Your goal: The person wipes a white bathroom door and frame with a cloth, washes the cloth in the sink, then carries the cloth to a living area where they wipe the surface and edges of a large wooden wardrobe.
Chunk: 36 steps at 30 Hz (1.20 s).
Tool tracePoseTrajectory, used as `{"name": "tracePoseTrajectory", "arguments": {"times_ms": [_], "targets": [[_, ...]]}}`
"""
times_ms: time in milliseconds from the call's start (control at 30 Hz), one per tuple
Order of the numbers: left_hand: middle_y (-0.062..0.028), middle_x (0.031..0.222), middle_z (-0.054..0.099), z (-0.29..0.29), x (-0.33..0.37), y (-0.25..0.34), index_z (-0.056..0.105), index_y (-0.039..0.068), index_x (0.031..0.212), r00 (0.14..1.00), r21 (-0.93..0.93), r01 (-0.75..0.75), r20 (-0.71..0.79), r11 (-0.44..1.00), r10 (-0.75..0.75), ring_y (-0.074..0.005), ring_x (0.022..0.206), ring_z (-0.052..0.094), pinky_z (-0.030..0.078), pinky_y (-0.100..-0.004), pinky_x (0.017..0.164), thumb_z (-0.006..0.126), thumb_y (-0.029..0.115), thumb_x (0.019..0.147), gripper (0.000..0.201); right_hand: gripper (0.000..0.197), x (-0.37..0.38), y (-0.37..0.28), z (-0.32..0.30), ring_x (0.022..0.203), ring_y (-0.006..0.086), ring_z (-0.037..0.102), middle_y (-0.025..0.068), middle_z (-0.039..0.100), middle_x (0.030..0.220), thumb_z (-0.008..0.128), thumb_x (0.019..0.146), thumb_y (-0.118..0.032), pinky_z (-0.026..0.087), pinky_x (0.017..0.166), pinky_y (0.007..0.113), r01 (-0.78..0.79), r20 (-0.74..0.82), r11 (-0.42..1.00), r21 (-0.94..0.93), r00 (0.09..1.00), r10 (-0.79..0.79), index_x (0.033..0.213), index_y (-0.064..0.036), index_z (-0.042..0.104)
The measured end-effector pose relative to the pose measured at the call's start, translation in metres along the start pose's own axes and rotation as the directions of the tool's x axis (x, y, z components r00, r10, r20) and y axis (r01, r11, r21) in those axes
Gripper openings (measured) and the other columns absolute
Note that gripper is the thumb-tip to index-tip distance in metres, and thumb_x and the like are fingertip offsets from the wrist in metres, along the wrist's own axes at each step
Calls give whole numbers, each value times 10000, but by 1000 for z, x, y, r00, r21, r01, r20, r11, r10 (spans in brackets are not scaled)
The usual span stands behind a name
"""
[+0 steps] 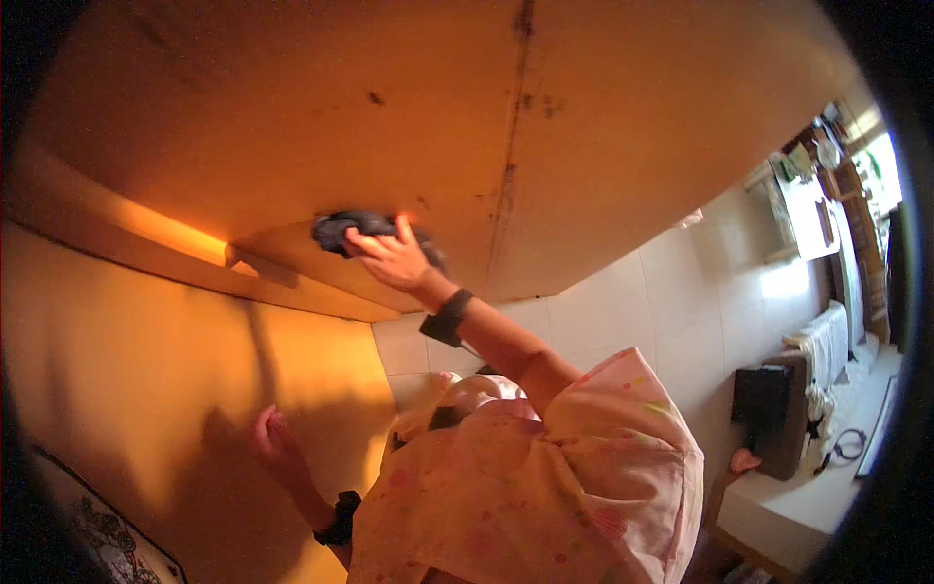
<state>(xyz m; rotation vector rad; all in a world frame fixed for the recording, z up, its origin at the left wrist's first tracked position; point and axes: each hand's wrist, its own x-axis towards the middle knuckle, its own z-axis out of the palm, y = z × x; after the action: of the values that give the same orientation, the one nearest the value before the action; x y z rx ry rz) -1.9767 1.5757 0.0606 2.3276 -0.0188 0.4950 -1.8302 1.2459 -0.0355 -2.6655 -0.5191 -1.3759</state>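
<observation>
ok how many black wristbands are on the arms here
2: one black wristband at the wrist of the right hand, the other wristband at that of the left hand; more could be hidden.

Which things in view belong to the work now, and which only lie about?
In the work:
dark bundle in the right hand
brown panel behind it

Lying about:
white cloth on the right
black rectangular object near it

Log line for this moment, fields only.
right hand: on dark cloth-like bundle | bundle: against marked brown panel | left hand: nothing visibly held
</observation>
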Motion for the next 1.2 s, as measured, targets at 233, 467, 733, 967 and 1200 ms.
{"name": "tracePoseTrajectory", "arguments": {"times_ms": [233,467,733,967,1200], "targets": [[-113,826,634,38,15,48,616,-8,980,971,10,-173,167,985,169,-210,739,609,482,-306,630,522,34,904,128,299,-143,137,-113,778,164,519,-32,510,1053,719,638,-530,197,1006,735,-229,-27,864,-449,970,243,807,-286,684],[-121,849,636,70,25,90,611,-9,986,949,25,-179,270,984,166,-224,746,609,480,-313,680,523,6,884,136,595,-236,247,-232,1189,542,316,336,396,1129,620,697,-471,105,1047,724,-590,-228,627,-510,795,563,990,39,526],[-128,879,632,69,7,119,598,-12,973,941,13,-237,253,971,226,-252,781,622,490,-327,720,531,-34,852,140,906,-227,242,-224,1313,604,5,435,-66,1419,543,806,-272,74,1075,625,-760,-378,628,-170,639,671,1420,103,-7],[-146,875,628,26,-4,152,596,5,970,941,78,-252,254,965,225,-278,746,601,474,-355,678,558,-9,843,134,965,-167,160,-160,1255,651,44,435,13,1406,620,780,-406,31,969,749,-518,-235,787,-335,855,463,1435,47,76],[-147,884,636,-2,-5,87,619,2,933,978,225,-138,185,965,97,-329,799,588,463,-398,710,535,92,877,135,412,-49,49,-42,1052,141,528,92,385,1410,525,794,-57,271,1074,497,230,192,972,42,953,-234,1204,-85,551]]}}
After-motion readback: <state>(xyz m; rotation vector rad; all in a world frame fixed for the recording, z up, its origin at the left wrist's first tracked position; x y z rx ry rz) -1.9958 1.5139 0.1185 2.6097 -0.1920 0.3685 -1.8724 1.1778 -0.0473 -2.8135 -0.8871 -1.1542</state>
